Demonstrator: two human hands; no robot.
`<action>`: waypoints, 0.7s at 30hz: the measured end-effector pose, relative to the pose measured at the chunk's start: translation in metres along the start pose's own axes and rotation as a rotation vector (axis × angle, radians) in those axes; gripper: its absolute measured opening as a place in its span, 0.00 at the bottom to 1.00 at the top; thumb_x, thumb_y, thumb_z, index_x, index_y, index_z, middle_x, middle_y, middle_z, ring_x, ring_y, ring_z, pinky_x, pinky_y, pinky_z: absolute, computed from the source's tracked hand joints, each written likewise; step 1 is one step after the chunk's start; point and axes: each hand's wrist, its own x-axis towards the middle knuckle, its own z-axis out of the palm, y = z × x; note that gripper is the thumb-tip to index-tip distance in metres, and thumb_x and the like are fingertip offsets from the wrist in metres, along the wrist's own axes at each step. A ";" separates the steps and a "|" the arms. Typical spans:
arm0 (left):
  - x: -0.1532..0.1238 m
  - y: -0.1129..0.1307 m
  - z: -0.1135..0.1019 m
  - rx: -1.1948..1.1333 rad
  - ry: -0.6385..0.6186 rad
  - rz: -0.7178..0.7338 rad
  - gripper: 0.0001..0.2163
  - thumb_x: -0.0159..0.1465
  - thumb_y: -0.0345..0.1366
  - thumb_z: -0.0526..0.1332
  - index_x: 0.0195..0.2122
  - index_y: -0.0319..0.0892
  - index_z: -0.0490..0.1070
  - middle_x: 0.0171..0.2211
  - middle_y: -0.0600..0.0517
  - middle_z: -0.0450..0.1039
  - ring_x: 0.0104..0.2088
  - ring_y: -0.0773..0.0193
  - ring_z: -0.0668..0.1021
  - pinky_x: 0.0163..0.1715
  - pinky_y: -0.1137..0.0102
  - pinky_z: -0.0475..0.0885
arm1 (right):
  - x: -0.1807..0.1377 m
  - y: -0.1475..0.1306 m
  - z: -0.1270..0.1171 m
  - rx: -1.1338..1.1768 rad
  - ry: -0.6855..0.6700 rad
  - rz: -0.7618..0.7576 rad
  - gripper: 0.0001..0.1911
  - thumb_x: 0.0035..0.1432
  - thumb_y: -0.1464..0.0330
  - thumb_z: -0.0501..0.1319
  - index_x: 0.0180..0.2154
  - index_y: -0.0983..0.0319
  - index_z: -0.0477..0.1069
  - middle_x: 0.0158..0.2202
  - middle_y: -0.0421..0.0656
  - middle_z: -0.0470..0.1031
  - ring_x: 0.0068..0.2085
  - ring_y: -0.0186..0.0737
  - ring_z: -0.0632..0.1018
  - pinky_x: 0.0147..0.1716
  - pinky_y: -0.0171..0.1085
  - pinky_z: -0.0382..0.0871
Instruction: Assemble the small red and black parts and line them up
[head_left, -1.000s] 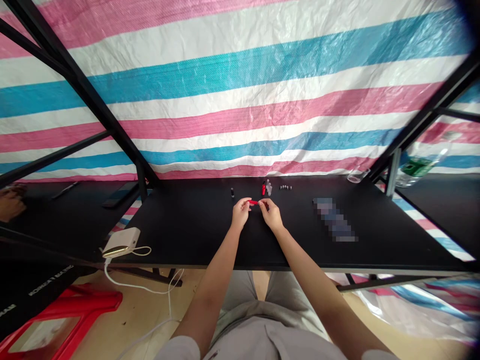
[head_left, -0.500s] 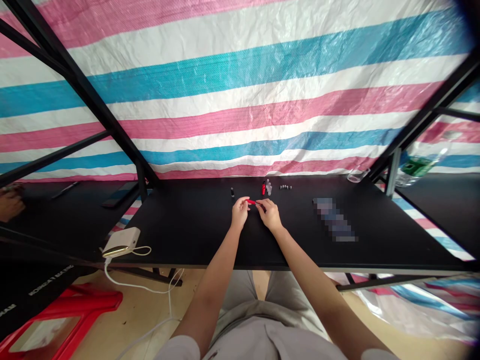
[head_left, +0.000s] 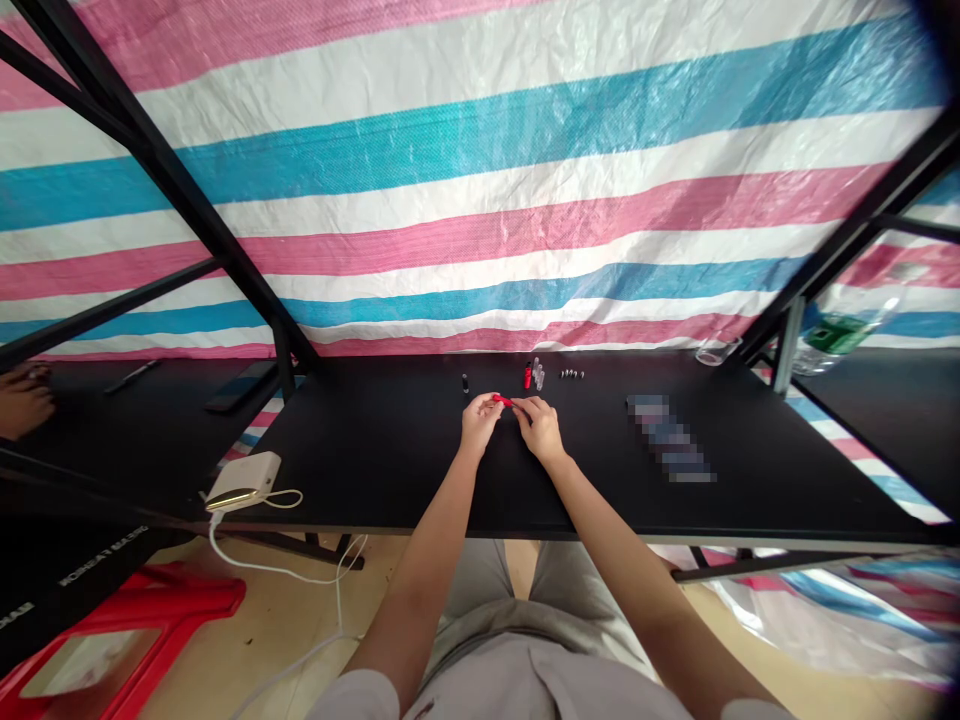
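A slim red pen-like tube [head_left: 503, 400] is held between my two hands above the black table. My left hand [head_left: 478, 425] is closed on its left end with thumb and fingers. My right hand [head_left: 538, 428] pinches at its right end, and the fingers hide what is there. Just beyond my hands lie small red pieces [head_left: 527, 376] with clear plastic pieces [head_left: 538, 375] close beside them. A row of small shiny black-and-silver pieces [head_left: 571, 374] lies to their right. A small dark cylinder [head_left: 465, 383] stands beyond my left hand.
The black table [head_left: 375, 460] carries a white box with a cable [head_left: 244, 480] at left, a blurred-out flat object [head_left: 670, 440] at right and a clear cup [head_left: 718, 350] at the back. Black frame posts flank it. Another person's hand [head_left: 24, 402] is at far left.
The red tube has tilted slightly, its left end a little higher, and both hands have shifted very slightly. The other person's hand at far left has moved a little to the right.
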 end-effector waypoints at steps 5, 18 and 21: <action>-0.001 0.005 0.000 -0.003 -0.011 -0.028 0.15 0.50 0.40 0.64 0.37 0.38 0.70 0.32 0.49 0.73 0.32 0.66 0.75 0.30 0.73 0.70 | 0.000 -0.001 -0.001 0.018 0.022 -0.012 0.16 0.61 0.65 0.49 0.45 0.58 0.71 0.39 0.46 0.72 0.39 0.40 0.72 0.39 0.38 0.61; -0.001 0.000 0.002 0.047 -0.046 -0.011 0.13 0.52 0.42 0.63 0.33 0.39 0.69 0.30 0.49 0.72 0.32 0.65 0.76 0.29 0.72 0.71 | 0.000 -0.001 0.003 -0.062 0.008 0.036 0.10 0.58 0.66 0.52 0.38 0.60 0.70 0.38 0.46 0.72 0.40 0.42 0.70 0.39 0.39 0.57; -0.001 0.000 0.002 0.060 0.003 0.012 0.13 0.53 0.42 0.62 0.33 0.39 0.68 0.29 0.49 0.72 0.32 0.64 0.76 0.28 0.73 0.70 | 0.001 0.001 0.003 -0.102 0.064 0.141 0.08 0.56 0.67 0.53 0.35 0.60 0.70 0.37 0.46 0.71 0.40 0.43 0.69 0.39 0.40 0.56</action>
